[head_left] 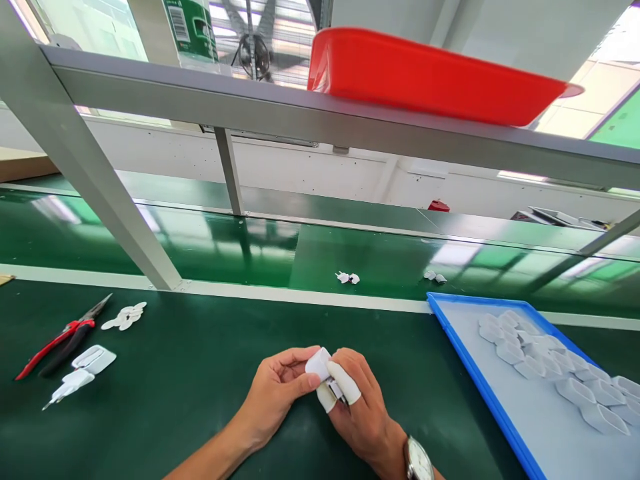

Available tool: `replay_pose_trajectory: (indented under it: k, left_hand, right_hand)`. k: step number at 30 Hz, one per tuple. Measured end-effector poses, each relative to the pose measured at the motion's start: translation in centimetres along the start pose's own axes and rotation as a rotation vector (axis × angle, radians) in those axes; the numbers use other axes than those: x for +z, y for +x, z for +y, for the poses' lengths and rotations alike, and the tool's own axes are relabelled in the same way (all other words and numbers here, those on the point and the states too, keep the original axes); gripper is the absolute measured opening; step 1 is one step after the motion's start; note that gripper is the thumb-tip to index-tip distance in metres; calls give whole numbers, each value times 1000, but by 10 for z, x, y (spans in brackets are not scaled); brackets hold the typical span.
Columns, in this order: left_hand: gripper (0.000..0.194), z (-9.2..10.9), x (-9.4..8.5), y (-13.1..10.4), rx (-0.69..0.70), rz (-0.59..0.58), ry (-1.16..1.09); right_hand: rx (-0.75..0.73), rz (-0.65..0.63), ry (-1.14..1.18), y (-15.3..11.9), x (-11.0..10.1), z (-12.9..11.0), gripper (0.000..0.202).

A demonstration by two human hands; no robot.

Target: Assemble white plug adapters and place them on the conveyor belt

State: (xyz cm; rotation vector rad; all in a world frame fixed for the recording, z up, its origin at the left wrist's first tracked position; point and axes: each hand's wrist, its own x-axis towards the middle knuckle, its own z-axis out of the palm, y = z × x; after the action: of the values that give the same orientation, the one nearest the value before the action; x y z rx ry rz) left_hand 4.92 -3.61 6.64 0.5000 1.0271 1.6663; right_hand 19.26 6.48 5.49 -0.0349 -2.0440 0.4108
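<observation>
Close together over the green tabletop (pixel 210 373), both hands are closed on small parts. My left hand (pixel 277 383) pinches a white plastic housing (pixel 317 363) between thumb and fingers. My right hand (pixel 363 407), with white finger covers on two fingertips and a watch at the wrist, grips a small white-and-dark part (pixel 336 388) against the housing's lower end. The fingers hide most of that part, and I cannot tell how far it sits inside the housing.
At right, a blue-rimmed tray (pixel 473 373) carries several white open shells (pixel 545 353). Red-handled pliers (pixel 67 337), white pieces (pixel 125 317) and white assemblies (pixel 93 360) lie left. Small white items (pixel 347 277) rest on the green strip behind. Overhead, a grey frame (pixel 280 110) supports a red bin (pixel 430 77).
</observation>
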Motion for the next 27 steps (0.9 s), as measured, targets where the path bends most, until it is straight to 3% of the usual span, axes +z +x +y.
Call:
replay_pose_trajectory:
  k: [4, 6, 9, 12, 14, 17, 20, 24, 27]
  left_hand:
    - [43, 4, -2, 1, 10, -26, 57]
    - [45, 5, -3, 2, 32, -12, 95]
    - [43, 4, -6, 2, 146, 19, 257]
    - [30, -2, -10, 2, 425, 46, 607]
    - [28, -5, -13, 2, 632, 59, 827]
    - [35, -8, -17, 3, 860, 53, 981]
    - [37, -10, -18, 3, 962, 35, 1030]
    - [37, -12, -18, 2, 978, 32, 1028]
    - [36, -9, -20, 2, 877, 25, 1031]
  right_hand:
    - [38, -4, -7, -3, 2, 3, 58]
    - [134, -4, 79, -6, 4, 6, 58]
    - [513, -14, 390, -10, 6, 8, 50]
    - [952, -109, 811, -9, 9, 8, 34]
    - [1102, -131, 1037, -5, 10, 6, 31]
    - [1193, -67, 1217, -2, 12, 4, 31]
    - [1239, -56, 1263, -2, 15, 3, 29]
    - [1256, -61, 1232, -4, 17, 3, 30]
    - [1188, -78, 1137, -5, 17, 5, 34]
